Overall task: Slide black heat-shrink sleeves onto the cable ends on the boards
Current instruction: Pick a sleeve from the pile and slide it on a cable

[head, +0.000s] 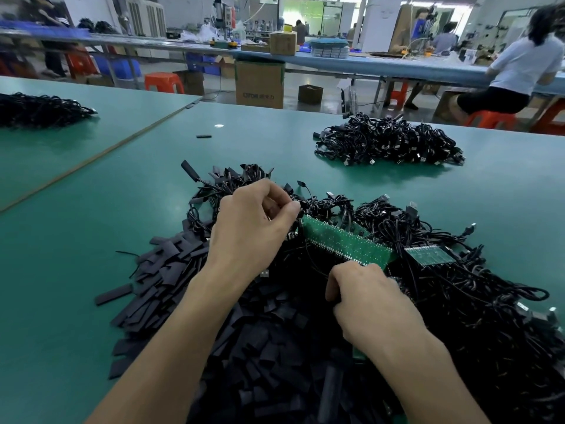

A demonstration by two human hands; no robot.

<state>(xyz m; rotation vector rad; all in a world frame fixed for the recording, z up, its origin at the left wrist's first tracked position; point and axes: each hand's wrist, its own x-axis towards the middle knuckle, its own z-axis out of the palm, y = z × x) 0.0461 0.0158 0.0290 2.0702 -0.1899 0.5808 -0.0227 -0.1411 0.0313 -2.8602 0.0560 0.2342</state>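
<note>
Left hand (253,231) curled, thumb and forefinger pinch small black piece (301,222) at far end of green board (345,241); sleeve or cable end, cannot tell. Right hand (373,304) curled at board's near edge, grip hidden. Loose sleeves (171,270) heaped left, cables (458,286) tangled right, second board (428,254) on them

This was an electronics assembly workshop: a long green bench (275,142) carried heaps of black cables (388,142) (another heap (39,110) lay far left), cardboard boxes (260,84) and orange stools (163,82) stood on the floor (333,97), and a seated worker (526,65) faced a blue bench (397,67).
</note>
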